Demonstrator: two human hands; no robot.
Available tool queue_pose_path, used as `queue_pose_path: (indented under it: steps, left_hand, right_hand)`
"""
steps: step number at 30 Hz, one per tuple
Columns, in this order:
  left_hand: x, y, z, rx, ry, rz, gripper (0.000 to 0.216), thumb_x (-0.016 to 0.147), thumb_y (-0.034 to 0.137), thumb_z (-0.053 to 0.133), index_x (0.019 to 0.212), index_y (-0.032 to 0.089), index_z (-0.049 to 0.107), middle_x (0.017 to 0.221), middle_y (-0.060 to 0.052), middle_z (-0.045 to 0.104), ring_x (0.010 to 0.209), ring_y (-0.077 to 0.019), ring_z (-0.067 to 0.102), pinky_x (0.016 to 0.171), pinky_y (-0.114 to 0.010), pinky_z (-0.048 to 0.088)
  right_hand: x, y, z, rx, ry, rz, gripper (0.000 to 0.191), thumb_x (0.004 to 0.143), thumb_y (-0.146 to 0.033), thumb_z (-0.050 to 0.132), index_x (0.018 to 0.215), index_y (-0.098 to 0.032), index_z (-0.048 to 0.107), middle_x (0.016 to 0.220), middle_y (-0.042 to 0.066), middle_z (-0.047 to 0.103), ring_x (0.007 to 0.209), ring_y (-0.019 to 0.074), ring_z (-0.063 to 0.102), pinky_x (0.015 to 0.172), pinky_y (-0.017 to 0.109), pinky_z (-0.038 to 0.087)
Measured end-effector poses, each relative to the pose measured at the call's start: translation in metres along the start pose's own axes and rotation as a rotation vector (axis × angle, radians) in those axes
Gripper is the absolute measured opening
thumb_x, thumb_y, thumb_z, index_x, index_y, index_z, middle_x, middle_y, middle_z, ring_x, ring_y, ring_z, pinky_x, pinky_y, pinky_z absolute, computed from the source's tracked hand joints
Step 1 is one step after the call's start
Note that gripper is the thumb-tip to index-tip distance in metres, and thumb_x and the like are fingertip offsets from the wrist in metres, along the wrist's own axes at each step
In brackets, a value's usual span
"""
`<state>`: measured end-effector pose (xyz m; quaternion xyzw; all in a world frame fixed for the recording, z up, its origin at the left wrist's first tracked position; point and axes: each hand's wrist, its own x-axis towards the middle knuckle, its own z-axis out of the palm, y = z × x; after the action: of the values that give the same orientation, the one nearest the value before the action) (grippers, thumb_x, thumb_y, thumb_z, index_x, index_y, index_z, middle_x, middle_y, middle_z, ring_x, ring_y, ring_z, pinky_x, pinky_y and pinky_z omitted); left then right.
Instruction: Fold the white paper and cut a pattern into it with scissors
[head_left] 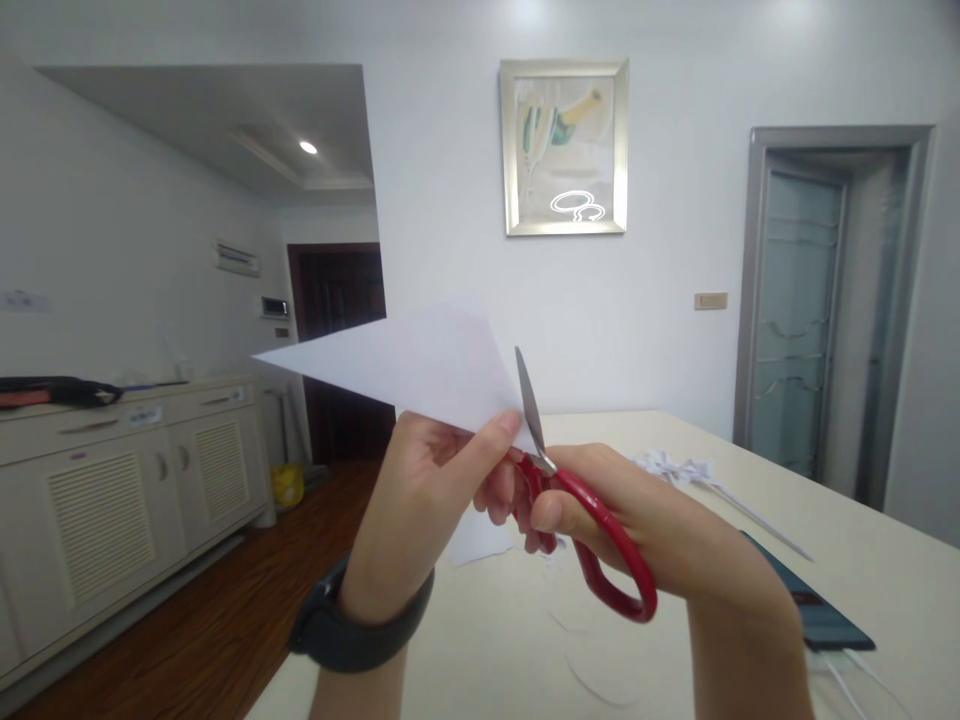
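My left hand, with a black band at the wrist, pinches a white sheet of paper near its lower right corner. The paper is folded or cut to a long point that reaches out to the left. My right hand grips red-handled scissors. Their blades stand apart at the paper's right edge, one blade rising in front of it; the other is mostly hidden behind the paper and my fingers. Below the hands, thin paper strips and another white sheet lie on the table.
On the cream table, a crumpled white paper piece on a stick lies at right, near a dark phone with white cables. A cabinet stands at left; a framed picture hangs on the wall.
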<state>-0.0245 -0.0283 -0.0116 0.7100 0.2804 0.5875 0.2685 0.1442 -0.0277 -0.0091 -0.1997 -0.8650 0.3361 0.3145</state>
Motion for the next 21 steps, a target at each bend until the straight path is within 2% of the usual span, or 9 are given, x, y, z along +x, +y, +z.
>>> queue_pose_path:
  steps: [9, 21]
  left_hand:
    - [0.0001, 0.0007, -0.0011, -0.019, -0.025, -0.005, 0.040, 0.087, 0.027, 0.055, 0.049, 0.016, 0.055, 0.043, 0.004, 0.055, 0.040, -0.0073, 0.051, 0.041, -0.018, 0.040]
    - [-0.0006, 0.0035, 0.0007, -0.043, -0.037, -0.015, 0.041, 0.088, 0.027, 0.055, 0.048, 0.016, 0.055, 0.042, 0.003, 0.054, 0.039, -0.0083, 0.051, 0.040, -0.019, 0.038]
  right_hand:
    - [-0.0006, -0.0010, -0.0025, 0.006, -0.023, -0.013, 0.025, 0.094, -0.040, 0.046, 0.085, -0.018, 0.053, 0.081, 0.001, 0.056, 0.072, 0.0138, 0.052, 0.069, 0.025, 0.045]
    - [-0.0024, -0.0021, -0.0019, 0.041, -0.008, 0.022, 0.022, 0.095, -0.032, 0.045, 0.082, -0.017, 0.055, 0.076, 0.000, 0.056, 0.069, 0.0132, 0.055, 0.068, 0.025, 0.047]
